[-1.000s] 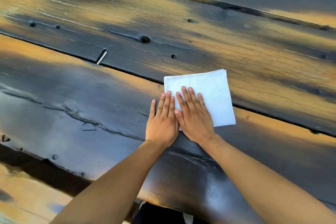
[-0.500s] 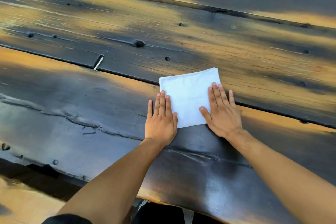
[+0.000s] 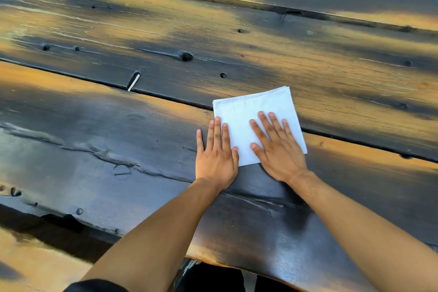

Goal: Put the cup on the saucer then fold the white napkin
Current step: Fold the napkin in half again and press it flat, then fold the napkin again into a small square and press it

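Note:
A white napkin (image 3: pixel 257 111), folded into a small rectangle, lies flat on the dark plank table (image 3: pixel 118 125). My left hand (image 3: pixel 216 154) lies flat with straight fingers along the napkin's left edge, its thumb and inner fingertips on the cloth. My right hand (image 3: pixel 276 147) presses flat on the napkin's right half, fingers spread and straight. Neither a cup nor a saucer is in view.
The table is made of wide dark boards with gaps, knots and nail holes. A small pale sliver (image 3: pixel 133 82) sticks in the gap to the left of the napkin. The table's near edge (image 3: pixel 213 259) runs just in front of my body.
My right hand slid from beside my left hand out to the napkin's right side, then came back a little toward its middle. My left hand stayed at the left edge.

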